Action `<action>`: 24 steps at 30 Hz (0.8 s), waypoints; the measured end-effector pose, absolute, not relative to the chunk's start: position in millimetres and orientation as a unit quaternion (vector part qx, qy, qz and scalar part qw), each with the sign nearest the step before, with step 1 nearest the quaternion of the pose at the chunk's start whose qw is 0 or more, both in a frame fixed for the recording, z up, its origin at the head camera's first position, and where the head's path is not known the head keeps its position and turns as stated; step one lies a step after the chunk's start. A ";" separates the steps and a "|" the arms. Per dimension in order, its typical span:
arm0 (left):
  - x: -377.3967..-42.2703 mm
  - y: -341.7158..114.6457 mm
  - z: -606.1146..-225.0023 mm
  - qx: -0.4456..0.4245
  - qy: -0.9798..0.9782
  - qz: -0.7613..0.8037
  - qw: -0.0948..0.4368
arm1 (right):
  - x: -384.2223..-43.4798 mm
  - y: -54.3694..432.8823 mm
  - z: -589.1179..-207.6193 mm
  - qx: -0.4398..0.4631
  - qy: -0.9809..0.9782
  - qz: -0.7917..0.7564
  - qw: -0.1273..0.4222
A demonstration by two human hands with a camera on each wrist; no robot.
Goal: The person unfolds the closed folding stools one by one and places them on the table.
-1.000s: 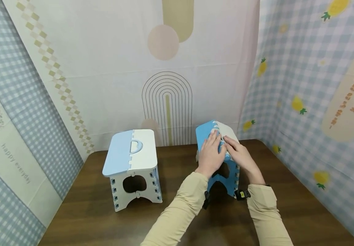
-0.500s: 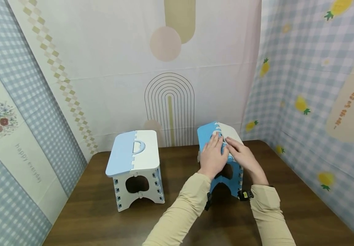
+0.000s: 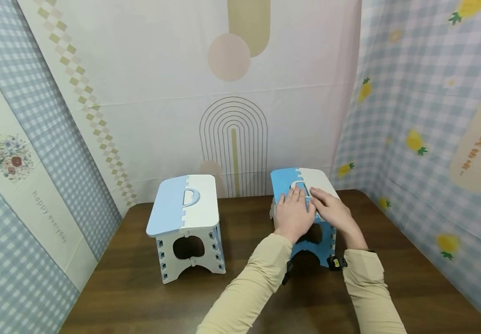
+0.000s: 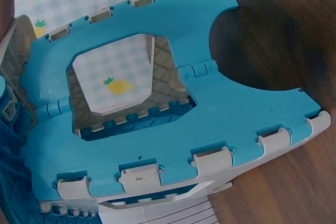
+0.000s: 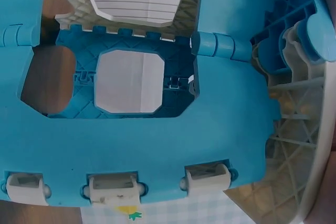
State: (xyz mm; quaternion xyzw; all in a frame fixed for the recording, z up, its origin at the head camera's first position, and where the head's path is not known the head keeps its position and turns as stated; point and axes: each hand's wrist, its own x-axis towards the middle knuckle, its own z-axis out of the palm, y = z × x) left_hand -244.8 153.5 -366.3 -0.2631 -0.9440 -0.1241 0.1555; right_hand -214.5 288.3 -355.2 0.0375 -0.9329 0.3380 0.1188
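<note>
A folding stool [image 3: 284, 178] with a blue and white top stands at the right of the table in the head view. My left hand [image 3: 293, 215] lies over its blue half near the centre seam, fingers straight and reaching the carrying handle [image 3: 301, 183]. On the white half, beside the handle, rests my right hand [image 3: 335, 214], its fingers extended. The stool's top looks almost flat. In the left wrist view its blue end panel [image 4: 142, 156] is unfolded, with a cutout and hinges; the right wrist view shows the same end panel [image 5: 115, 140] close up. Neither wrist view shows the fingers.
A second folding stool [image 3: 165, 199], light blue and white, stands unfolded to the left on the brown wooden table [image 3: 140, 301]. Behind the table hangs a patterned cloth [image 3: 161, 130], and checked cloths close off both sides.
The right stool's top has gone from a raised ridge at the seam to nearly flat, with both hands on it. The whole head view has shifted slightly.
</note>
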 end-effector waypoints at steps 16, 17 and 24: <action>-251.3 155.2 -360.6 -0.281 -0.948 -0.087 0.124 | -219.7 288.0 -355.8 0.031 -0.942 0.313 0.121; -251.9 155.4 -360.3 -0.281 -0.948 -0.086 0.125 | -220.6 288.3 -356.0 0.032 -0.942 0.311 0.122; -256.3 158.5 -362.4 -0.280 -0.947 -0.083 0.136 | -227.0 290.4 -357.9 0.039 -0.946 0.293 0.134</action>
